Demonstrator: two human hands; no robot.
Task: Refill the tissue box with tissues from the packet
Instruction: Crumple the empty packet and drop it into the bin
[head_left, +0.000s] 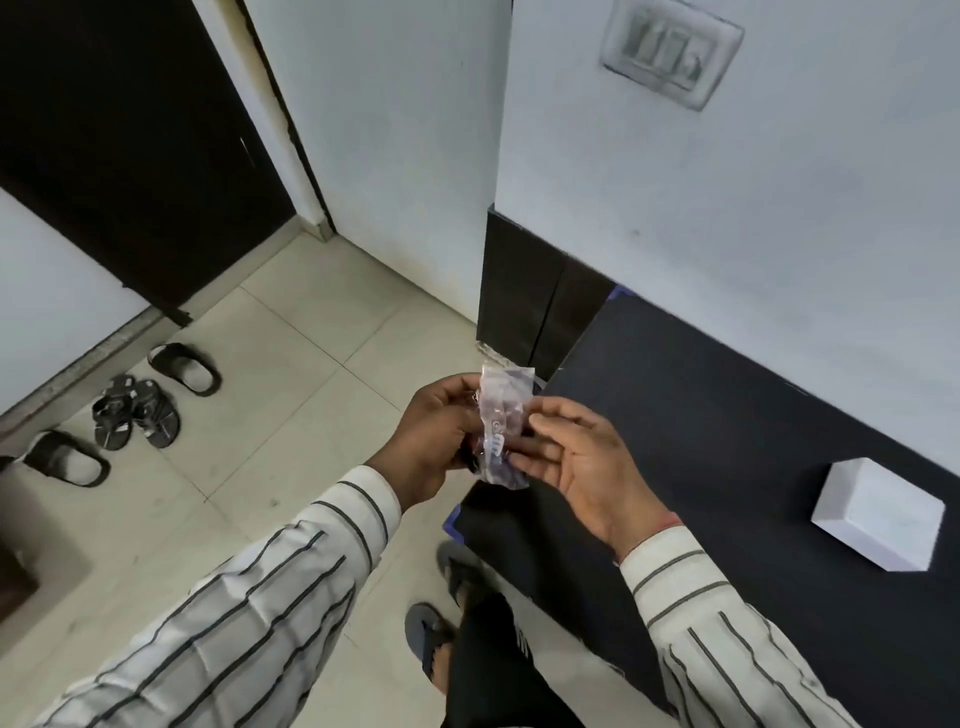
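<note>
A small clear plastic tissue packet (503, 421) with purple print is held upright in mid-air, over the left edge of the black table (727, 426). My left hand (434, 436) grips its left side. The fingertips of my right hand (576, 457) pinch its right edge, palm turned up. A white tissue box (878, 512) rests on the table at the right, well apart from both hands. Its opening is not visible from here.
The table stands against a white wall with a switch plate (670, 52). Left of it is tiled floor (291, 395) with several black sandals (135, 410) near a dark door (119, 156). My feet in slippers (431, 639) are beside the table's edge.
</note>
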